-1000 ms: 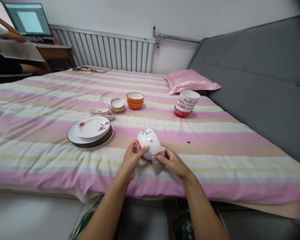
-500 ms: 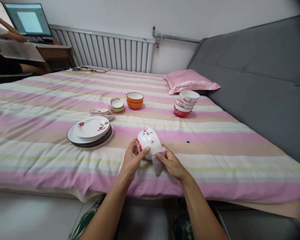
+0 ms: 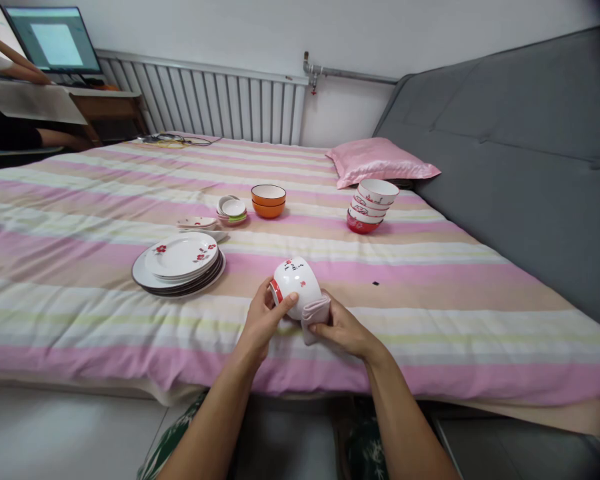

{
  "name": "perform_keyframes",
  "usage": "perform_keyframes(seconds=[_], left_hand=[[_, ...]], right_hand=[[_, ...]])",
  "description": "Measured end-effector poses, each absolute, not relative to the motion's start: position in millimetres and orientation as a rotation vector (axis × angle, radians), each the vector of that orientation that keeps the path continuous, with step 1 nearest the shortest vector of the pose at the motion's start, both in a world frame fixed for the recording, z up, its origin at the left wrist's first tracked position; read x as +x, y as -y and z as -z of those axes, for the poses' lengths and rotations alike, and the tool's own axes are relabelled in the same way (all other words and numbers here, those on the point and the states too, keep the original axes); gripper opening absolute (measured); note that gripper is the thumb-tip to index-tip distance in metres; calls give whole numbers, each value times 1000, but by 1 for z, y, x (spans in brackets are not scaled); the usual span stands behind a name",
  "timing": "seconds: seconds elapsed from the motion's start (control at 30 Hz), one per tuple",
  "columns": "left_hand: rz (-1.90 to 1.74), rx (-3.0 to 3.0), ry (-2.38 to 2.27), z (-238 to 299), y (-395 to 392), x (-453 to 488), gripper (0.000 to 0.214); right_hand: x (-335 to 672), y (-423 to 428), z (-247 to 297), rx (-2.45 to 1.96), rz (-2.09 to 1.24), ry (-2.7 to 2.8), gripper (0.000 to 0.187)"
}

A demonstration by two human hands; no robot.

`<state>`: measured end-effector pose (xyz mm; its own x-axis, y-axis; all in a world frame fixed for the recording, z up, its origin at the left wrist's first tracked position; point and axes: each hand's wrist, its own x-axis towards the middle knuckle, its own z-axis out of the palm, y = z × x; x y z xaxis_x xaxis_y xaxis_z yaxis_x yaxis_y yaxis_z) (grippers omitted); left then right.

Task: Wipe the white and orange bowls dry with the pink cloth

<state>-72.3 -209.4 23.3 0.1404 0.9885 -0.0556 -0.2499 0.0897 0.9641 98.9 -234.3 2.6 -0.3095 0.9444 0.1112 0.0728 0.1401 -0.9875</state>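
Observation:
A white bowl (image 3: 298, 283) with red and black markings and a red foot is tipped on its side above the front of the bed. My left hand (image 3: 266, 317) grips it around the red base, thumb along its outer wall. At the bowl's rim side, my right hand (image 3: 343, 328) pinches a folded pale pink cloth (image 3: 315, 316) that touches the bowl. The right fingers behind the cloth are partly hidden. To the left lies a stack of plates (image 3: 183, 257), the upper ones bearing red flowers.
Behind are two nested orange bowls (image 3: 269, 203), small stacked dishes (image 3: 233, 209) and a leaning stack of bowls (image 3: 371, 207). A pink pillow (image 3: 380, 162) lies near the grey headboard (image 3: 505, 133). Cables (image 3: 180, 140) rest at the far edge. A person (image 3: 10, 80) sits at a desk, far left.
My right hand has shifted the cloth: its hanging end is now folded up against the bowl's side. The bowl and my left hand stay nearly in place.

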Motion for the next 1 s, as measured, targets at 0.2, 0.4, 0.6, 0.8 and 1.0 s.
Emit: perform_keyframes(seconds=[0.2,0.4,0.6,0.8,1.0], left_hand=[[-1203,1078,-947,-21,208,-73,71],[-1229,1234,-962,-13,205,-71,80],[-1261,1658,-1024,-1,199,-79,84],[-1268,2217,-1027,-9,198,-89,83],[-1210,2383,-953,-15,196,-95,82]], right_hand=[[97,236,-2,-968,-1339,1489,47],[98,237,0,-980,-1347,1407,41],[97,238,-2,-952,-1391,1272,33],[96,240,-11,-909,-1437,1168,40],[97,240,-11,-919,-1458,1173,39]])
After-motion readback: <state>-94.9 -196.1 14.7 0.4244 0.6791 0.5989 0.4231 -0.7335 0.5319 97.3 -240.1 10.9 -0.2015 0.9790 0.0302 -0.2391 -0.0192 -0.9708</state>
